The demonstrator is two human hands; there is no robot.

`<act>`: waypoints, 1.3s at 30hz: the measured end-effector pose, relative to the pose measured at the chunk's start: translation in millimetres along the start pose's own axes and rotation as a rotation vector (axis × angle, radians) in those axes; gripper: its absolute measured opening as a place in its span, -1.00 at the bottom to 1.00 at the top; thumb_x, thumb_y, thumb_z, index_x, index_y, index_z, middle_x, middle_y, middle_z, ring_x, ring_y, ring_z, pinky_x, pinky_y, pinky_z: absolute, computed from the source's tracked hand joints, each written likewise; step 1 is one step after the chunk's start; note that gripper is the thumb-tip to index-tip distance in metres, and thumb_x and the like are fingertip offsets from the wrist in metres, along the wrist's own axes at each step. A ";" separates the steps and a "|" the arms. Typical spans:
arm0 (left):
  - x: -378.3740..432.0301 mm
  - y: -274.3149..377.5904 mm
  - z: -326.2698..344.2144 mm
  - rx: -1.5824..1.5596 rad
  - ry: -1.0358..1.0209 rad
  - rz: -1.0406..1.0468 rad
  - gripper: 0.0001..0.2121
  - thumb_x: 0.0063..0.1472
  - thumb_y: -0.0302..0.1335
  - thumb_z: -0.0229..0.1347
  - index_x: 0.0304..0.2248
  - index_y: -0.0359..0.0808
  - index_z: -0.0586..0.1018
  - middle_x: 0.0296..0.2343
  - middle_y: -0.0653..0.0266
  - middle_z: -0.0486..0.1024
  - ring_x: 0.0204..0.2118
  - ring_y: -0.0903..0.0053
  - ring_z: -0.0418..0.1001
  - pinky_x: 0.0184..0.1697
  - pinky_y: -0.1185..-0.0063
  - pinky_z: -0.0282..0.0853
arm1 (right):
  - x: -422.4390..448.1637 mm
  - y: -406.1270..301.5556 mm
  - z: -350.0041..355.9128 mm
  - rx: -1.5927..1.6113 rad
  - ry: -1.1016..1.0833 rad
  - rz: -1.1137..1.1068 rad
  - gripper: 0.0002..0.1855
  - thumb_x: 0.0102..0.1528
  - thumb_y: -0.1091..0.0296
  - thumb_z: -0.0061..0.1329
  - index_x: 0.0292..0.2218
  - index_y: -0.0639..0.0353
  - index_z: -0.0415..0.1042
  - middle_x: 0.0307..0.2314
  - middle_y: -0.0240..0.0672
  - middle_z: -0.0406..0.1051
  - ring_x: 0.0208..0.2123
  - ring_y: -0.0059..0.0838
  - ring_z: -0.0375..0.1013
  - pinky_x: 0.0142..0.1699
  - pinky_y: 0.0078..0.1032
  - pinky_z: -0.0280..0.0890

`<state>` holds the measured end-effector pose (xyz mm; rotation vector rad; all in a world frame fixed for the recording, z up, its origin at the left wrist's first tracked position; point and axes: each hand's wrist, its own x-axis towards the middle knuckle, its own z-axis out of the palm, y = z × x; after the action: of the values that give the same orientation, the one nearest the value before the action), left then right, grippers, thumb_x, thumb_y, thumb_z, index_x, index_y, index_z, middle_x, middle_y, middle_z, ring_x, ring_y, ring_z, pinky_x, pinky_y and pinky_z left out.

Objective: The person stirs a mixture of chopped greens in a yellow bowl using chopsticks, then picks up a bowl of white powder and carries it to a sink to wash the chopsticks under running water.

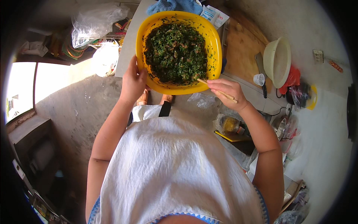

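Note:
A yellow plastic basin [214,53] is in front of me at the counter's edge. Inside lies a heap of chopped greens mixed with bits of what looks like minced meat [177,53], and green scraps cling to the inner walls. My left hand [133,81] grips the basin's left rim, with the thumb towards the inside. In my right hand [230,91] is a pair of wooden chopsticks [228,95]. Their tips reach over the near right rim to the edge of the mixture.
A wooden board [243,47] lies to the right, with a cleaver [260,65], a small plastic cup [259,79] and a tilted white colander [277,62]. Behind the basin are a blue towel [173,7] and a white packet [214,16]. Bagged items [228,123] stand lower right.

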<state>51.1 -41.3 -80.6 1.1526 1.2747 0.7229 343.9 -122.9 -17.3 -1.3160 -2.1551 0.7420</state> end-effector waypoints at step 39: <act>-0.5 21.8 20.6 -0.075 -0.023 -0.116 -0.53 0.16 -0.57 -0.12 0.06 -0.36 0.06 -0.50 0.16 0.43 -0.58 0.52 0.47 -0.62 0.62 0.44 | -16.3 -3.4 -1.8 -0.047 0.235 0.000 -0.82 -0.12 0.62 0.01 -0.38 0.28 0.42 -0.40 -0.17 0.44 -0.42 -0.32 0.47 -0.33 -0.55 0.37</act>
<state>74.7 -40.1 -62.0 1.0154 1.2741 0.6645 349.5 -138.6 -15.9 -1.3542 -1.9955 0.5107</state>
